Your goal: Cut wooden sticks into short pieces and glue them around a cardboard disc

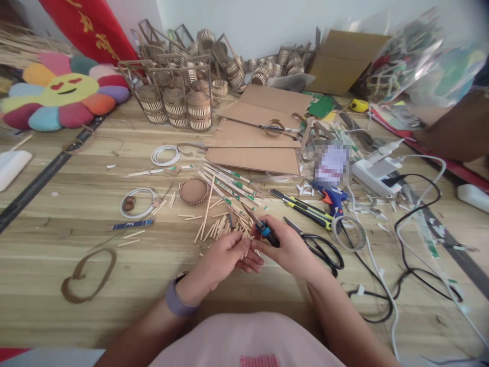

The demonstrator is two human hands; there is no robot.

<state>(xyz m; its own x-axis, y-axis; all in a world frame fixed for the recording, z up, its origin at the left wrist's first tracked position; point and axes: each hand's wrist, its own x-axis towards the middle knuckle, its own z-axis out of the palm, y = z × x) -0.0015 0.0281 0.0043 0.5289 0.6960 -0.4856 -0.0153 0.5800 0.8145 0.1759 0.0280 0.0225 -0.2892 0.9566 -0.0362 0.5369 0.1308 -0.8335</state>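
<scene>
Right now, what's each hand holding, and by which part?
Right hand: a black-and-blue tool, by its handle. Left hand: can't tell whether anything is between the fingertips; too small to make out.

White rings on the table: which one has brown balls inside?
The white ring nearer the left hand: brown balls lie inside it. The other ring, nearer the cardboard, has none.
</scene>
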